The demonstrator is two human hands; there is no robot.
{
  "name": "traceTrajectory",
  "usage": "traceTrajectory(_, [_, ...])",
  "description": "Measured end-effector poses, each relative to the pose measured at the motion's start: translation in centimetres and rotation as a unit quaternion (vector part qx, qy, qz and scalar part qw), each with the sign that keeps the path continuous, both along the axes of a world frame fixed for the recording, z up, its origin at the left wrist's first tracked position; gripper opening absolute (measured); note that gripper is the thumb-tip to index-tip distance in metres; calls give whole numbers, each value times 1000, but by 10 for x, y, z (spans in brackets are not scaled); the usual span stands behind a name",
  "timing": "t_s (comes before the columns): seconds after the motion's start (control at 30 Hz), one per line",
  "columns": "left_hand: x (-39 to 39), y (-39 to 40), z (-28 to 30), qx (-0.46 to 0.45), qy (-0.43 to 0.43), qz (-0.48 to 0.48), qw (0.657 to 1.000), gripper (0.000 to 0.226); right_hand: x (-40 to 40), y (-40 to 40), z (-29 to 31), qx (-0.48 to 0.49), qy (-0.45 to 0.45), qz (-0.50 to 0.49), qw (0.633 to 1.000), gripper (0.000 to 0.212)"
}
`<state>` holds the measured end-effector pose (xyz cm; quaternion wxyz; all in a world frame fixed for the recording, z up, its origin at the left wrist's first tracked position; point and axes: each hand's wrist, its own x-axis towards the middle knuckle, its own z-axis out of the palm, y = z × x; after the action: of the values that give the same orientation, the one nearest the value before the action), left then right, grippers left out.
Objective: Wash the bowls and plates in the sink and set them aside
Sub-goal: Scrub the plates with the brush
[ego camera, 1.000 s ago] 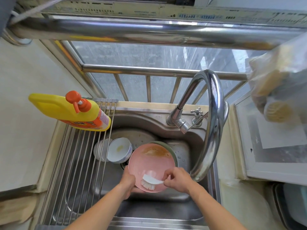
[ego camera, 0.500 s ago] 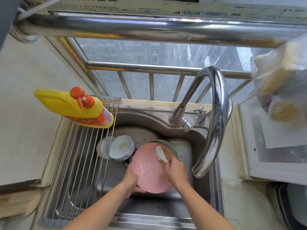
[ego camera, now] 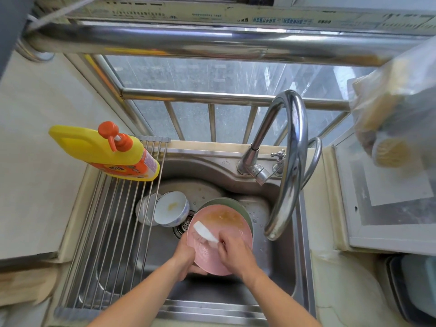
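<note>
From the head camera, we hold the pink plate [ego camera: 226, 223] tilted over the steel sink [ego camera: 238, 291]. Our left hand [ego camera: 185, 257] grips its left edge, fingers curled round the rim. Our right hand [ego camera: 233, 253] clasps a white brush [ego camera: 205, 231] against the plate's face. A green plate [ego camera: 226, 202] lies behind it, and a white bowl [ego camera: 172, 208] sits to the left, near the drying rack [ego camera: 111, 232] and yellow detergent bottle [ego camera: 103, 149].

A frosted glass window [ego camera: 193, 74] with steel bars [ego camera: 231, 96] is seen behind, lit by daylight. A pale beige stone countertop [ego camera: 35, 161] is placed left.
</note>
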<state>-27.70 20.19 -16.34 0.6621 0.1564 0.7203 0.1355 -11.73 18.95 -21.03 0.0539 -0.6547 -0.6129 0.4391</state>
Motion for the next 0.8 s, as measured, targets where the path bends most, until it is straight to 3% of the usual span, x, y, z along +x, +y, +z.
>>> traceTrajectory(0.03, [0, -1, -1, -2, 0, 4, 1000, 25, 1, 0, 2, 9, -12, 1, 1000, 40])
traceTrajectory(0.1, [-3, -2, -6, -9, 3, 3, 1000, 32, 5, -3, -1, 20, -30, -113, 993, 52])
traceTrajectory(0.17, [-4, -2, -11, -13, 4, 3, 1000, 39, 5, -4, -3, 36, -35, -179, 982, 49])
traceTrajectory(0.27, [-5, -2, -12, -6, 6, 4, 1000, 40, -4, -9, 1, 32, -12, -6, 999, 34])
traceTrajectory(0.33, [-6, -2, -13, -9, 11, 3, 1000, 42, -3, -10, 1, 32, -16, 20, 999, 37])
traceTrajectory(0.4, [-7, -2, -14, -8, 17, -3, 1000, 47, 3, -7, -6, 25, -48, -108, 993, 43])
traceTrajectory(0.47, [-7, -2, -13, -9, 18, -10, 1000, 48, 6, -4, -10, -22, -92, -232, 968, 36])
traceTrajectory(0.53, [-7, -2, -13, -6, 17, -15, 1000, 47, -1, -2, -13, -27, -88, -255, 963, 39])
traceTrajectory(0.63, [-7, -2, -14, 0, 13, -15, 1000, 42, -15, 0, -16, -30, 3, -173, 984, 44])
traceTrajectory(0.73, [-12, -1, -16, 12, 7, 10, 1000, 41, -16, -2, -8, -45, 45, -28, 998, 14])
traceTrajectory(0.8, [-16, -1, -22, 12, 4, 22, 1000, 57, -1, -5, -3, -66, 39, 32, 997, 11])
